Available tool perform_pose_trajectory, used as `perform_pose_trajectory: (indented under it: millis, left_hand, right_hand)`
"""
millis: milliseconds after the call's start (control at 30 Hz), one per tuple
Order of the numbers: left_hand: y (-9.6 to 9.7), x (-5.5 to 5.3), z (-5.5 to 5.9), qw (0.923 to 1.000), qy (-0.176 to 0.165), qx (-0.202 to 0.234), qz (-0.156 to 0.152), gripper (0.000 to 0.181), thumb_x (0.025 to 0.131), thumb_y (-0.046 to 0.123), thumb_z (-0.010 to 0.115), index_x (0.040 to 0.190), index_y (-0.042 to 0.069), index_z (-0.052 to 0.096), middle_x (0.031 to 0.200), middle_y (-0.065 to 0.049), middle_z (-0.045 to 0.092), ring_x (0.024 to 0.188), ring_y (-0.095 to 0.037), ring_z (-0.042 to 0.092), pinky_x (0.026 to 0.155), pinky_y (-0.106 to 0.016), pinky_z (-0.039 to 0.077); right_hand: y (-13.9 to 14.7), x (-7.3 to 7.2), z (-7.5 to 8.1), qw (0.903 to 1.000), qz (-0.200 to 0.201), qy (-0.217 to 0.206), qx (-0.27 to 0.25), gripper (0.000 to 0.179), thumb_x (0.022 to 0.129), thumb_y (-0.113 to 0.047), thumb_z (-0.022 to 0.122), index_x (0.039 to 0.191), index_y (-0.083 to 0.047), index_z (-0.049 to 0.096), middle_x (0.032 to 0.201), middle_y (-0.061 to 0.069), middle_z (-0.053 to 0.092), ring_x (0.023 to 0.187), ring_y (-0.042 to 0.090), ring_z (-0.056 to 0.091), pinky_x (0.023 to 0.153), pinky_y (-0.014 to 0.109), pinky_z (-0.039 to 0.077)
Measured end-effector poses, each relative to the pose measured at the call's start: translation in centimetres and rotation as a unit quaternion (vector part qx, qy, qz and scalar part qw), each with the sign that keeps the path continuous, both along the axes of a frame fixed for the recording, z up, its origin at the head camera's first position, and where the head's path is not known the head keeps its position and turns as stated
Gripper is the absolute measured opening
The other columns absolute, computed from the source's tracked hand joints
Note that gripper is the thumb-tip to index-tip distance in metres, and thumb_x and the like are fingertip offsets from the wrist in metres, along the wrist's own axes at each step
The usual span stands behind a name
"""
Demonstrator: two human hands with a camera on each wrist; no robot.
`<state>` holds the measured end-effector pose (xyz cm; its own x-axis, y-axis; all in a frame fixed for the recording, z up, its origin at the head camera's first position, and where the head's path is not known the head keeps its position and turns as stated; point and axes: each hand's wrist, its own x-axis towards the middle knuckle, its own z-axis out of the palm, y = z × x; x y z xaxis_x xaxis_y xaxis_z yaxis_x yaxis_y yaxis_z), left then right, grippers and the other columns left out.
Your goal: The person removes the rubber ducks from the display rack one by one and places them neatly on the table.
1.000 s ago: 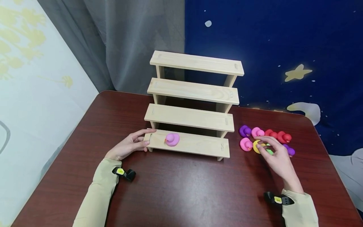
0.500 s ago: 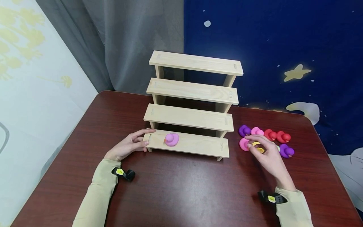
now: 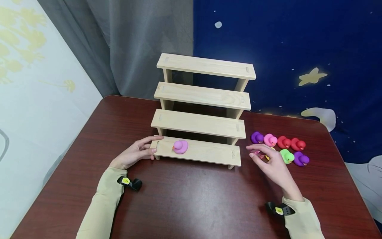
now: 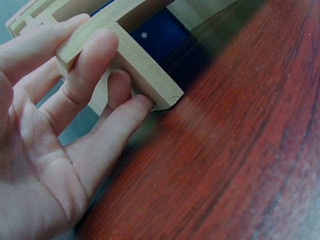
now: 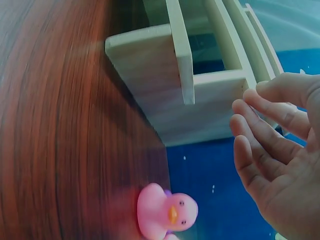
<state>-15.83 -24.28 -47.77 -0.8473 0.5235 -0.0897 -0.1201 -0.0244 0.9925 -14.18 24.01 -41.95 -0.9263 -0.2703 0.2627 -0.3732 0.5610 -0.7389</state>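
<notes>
A tiered wooden display stand (image 3: 209, 152) rises in steps at the middle of the table. My left hand (image 3: 135, 153) grips the left end of its lowest step; in the left wrist view the fingers (image 4: 85, 75) bend round the board's end. On that step sits a lilac rubber duck (image 3: 180, 146), right of the left hand. My right hand (image 3: 273, 164), holding nothing, hovers over the near-left end of a group of rubber ducks, fingers relaxed. It partly covers a pink duck (image 5: 155, 210) and a yellow one. A green duck (image 3: 287, 156) lies just right of it.
Beyond the right hand stand a purple duck (image 3: 257, 137), another pink duck (image 3: 270, 139) and two red ducks (image 3: 290, 143). Another purple duck (image 3: 301, 159) ends the near row. Grey and blue curtains (image 3: 149, 30) hang behind the dark wooden table (image 3: 191, 199).
My right hand has moved left along the ducks towards the stand, uncovering the green and the near purple duck. The left hand and lilac duck have stayed put.
</notes>
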Motion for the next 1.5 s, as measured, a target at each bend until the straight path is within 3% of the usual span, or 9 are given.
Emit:
perform_pose_trajectory:
  millis: [133, 400, 567, 767, 1033, 1500]
  left_hand:
    - [0.0, 0.0, 0.0, 1.0, -0.002, 0.001, 0.001, 0.053, 0.096, 0.002, 0.058, 0.145, 0.007, 0.041, 0.085, -0.018, 0.061, 0.077, -0.024, 0.064, 0.079, -0.036, 0.053]
    - [0.0, 0.0, 0.0, 1.0, -0.002, 0.001, 0.002, 0.052, 0.096, 0.002, 0.058, 0.145, 0.007, 0.041, 0.086, -0.016, 0.062, 0.077, -0.025, 0.064, 0.079, -0.036, 0.053]
    - [0.0, -0.1, -0.1, 1.0, -0.002, 0.005, 0.0, 0.052, 0.096, 0.002, 0.058, 0.145, 0.006, 0.041, 0.086, -0.014, 0.063, 0.077, -0.024, 0.064, 0.079, -0.036, 0.053]
    - [-0.1, -0.1, -0.1, 1.0, -0.001, 0.008, -0.001, 0.052, 0.096, 0.002, 0.058, 0.145, 0.006, 0.041, 0.086, -0.013, 0.063, 0.077, -0.024, 0.064, 0.079, -0.036, 0.053]
    - [0.0, 0.0, -0.1, 0.9999, -0.005, 0.016, -0.004, 0.052, 0.096, 0.002, 0.057, 0.145, 0.006, 0.041, 0.087, -0.013, 0.063, 0.078, -0.023, 0.064, 0.079, -0.036, 0.053]
    - [0.1, 0.0, -0.1, 1.0, -0.002, 0.009, 0.0, 0.052, 0.096, 0.003, 0.058, 0.145, 0.006, 0.042, 0.086, -0.013, 0.063, 0.076, -0.022, 0.063, 0.078, -0.036, 0.053]
  right_hand:
    - [-0.8, 0.0, 0.1, 0.9999, 0.014, 0.001, -0.006, 0.022, 0.088, -0.002, 0.069, 0.109, -0.009, 0.071, 0.102, 0.006, 0.068, 0.086, 0.012, 0.059, 0.072, 0.023, 0.046]
    - [-2.9, -0.2, 0.1, 0.9986, 0.051, 0.009, -0.015, 0.024, 0.087, 0.0, 0.07, 0.11, -0.009, 0.071, 0.107, -0.001, 0.067, 0.104, 0.014, 0.059, 0.092, 0.018, 0.04]
    - [-4.7, -0.3, 0.0, 0.9949, 0.097, 0.022, -0.017, 0.022, 0.089, -0.003, 0.069, 0.11, -0.008, 0.071, 0.106, 0.002, 0.068, 0.103, 0.015, 0.059, 0.09, 0.025, 0.042]
    - [-6.8, -0.4, -0.1, 0.9902, 0.137, 0.017, -0.019, 0.023, 0.09, -0.005, 0.068, 0.112, -0.011, 0.07, 0.108, -0.001, 0.066, 0.106, 0.016, 0.059, 0.093, 0.023, 0.041]
    - [-9.1, -1.0, -0.2, 0.9812, 0.186, 0.044, -0.029, 0.023, 0.088, -0.005, 0.069, 0.111, -0.008, 0.07, 0.108, -0.002, 0.067, 0.107, 0.013, 0.059, 0.094, 0.026, 0.041]
    - [-12.7, -0.9, -0.7, 0.976, 0.211, 0.039, -0.036, 0.025, 0.088, -0.003, 0.067, 0.113, -0.006, 0.068, 0.112, -0.001, 0.065, 0.109, 0.015, 0.058, 0.093, 0.032, 0.044]
